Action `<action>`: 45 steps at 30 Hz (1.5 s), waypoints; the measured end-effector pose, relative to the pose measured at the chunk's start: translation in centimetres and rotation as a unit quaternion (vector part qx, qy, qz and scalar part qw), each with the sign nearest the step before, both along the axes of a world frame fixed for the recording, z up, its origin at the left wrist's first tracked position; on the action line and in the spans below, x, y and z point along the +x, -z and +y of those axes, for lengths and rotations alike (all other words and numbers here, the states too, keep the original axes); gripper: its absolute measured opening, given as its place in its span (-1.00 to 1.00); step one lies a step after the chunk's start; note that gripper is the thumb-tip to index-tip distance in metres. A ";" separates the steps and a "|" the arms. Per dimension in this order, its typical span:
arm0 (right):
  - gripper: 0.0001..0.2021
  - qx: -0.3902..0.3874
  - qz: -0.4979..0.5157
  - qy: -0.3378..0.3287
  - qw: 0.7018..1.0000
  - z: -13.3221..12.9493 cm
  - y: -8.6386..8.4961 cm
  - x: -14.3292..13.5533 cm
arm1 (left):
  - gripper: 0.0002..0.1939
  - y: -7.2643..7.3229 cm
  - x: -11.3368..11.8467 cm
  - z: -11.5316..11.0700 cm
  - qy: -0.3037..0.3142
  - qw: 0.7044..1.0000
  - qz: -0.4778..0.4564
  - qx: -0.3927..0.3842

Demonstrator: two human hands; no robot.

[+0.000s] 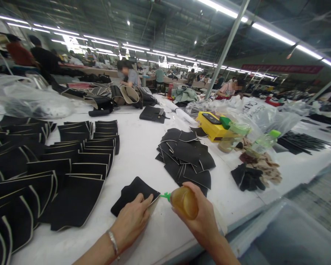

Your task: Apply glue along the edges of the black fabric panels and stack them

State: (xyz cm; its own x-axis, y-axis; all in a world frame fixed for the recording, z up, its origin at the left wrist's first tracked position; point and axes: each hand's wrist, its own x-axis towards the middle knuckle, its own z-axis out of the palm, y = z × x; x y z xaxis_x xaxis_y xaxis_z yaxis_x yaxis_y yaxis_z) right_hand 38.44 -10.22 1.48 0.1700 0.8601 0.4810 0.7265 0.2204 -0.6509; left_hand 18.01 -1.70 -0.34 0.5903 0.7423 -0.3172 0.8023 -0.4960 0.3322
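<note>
My right hand (200,211) is wrapped round a squeeze bottle (184,202) of amber liquid, tilted onto its side. Its green nozzle (165,196) points left, at the right corner of a black leather-like piece (136,193). My left hand (136,217), with a bracelet at the wrist, holds that piece near the same corner, fingers on its top face; the thumb is hidden. Whether the nozzle tip touches the edge, I cannot tell. Beyond the bottle lies a loose pile of similar black pieces (187,151). Overlapping rows of black pieces with pale edges (74,198) cover the left side.
A yellow box (212,127) carries a dark phone-like object. Beside it stand a green-lidded container (231,138), a plastic bottle (266,141) and crumpled rags (253,176). A clear plastic bin (287,235) sits below the table's right edge. Several people work farther back.
</note>
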 end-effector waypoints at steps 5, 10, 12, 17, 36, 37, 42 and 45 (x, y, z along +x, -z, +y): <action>-0.47 -0.035 0.035 -0.005 0.999 -0.2 0.5 0.2 | -0.48 0.1 -0.3 -0.1 0.008 1.000 -0.028 -0.003; -0.50 -0.047 0.070 0.035 0.996 0.1 0.7 0.6 | -0.47 0.2 -0.4 0.0 0.015 1.000 -0.021 0.000; -0.50 -0.047 0.073 0.040 0.995 0.1 0.7 0.6 | -0.46 0.2 -0.4 -0.1 0.016 1.000 -0.022 0.001; -0.49 -0.086 0.117 -0.016 0.989 -0.4 0.5 0.2 | -0.47 0.0 -0.6 -0.1 0.019 0.999 -0.033 -0.004; -0.48 -0.115 0.197 -0.056 0.972 -1.0 0.8 -0.5 | -0.46 -0.4 -1.1 0.0 0.031 0.998 -0.056 -0.021; -0.48 -0.120 0.204 -0.066 0.969 -1.1 0.9 -0.6 | -0.47 -0.4 -1.1 0.0 0.031 0.998 -0.053 -0.022; -0.50 -0.104 0.195 -0.020 0.975 -1.3 1.1 -0.9 | -0.47 -0.8 -1.1 -0.2 0.031 0.998 -0.050 -0.021; -0.47 -0.115 0.203 -0.058 0.971 -1.7 1.3 -1.3 | -0.47 -1.0 -1.1 -0.2 0.028 0.998 -0.045 -0.028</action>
State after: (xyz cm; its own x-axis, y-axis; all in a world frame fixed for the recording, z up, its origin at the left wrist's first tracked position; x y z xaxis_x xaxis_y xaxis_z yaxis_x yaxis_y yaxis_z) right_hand 37.13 -11.91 0.16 0.2000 0.9617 0.1875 0.3794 0.1004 -0.9198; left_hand 16.87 -1.88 0.63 0.6582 0.6901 -0.3008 0.7396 -0.5180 0.4298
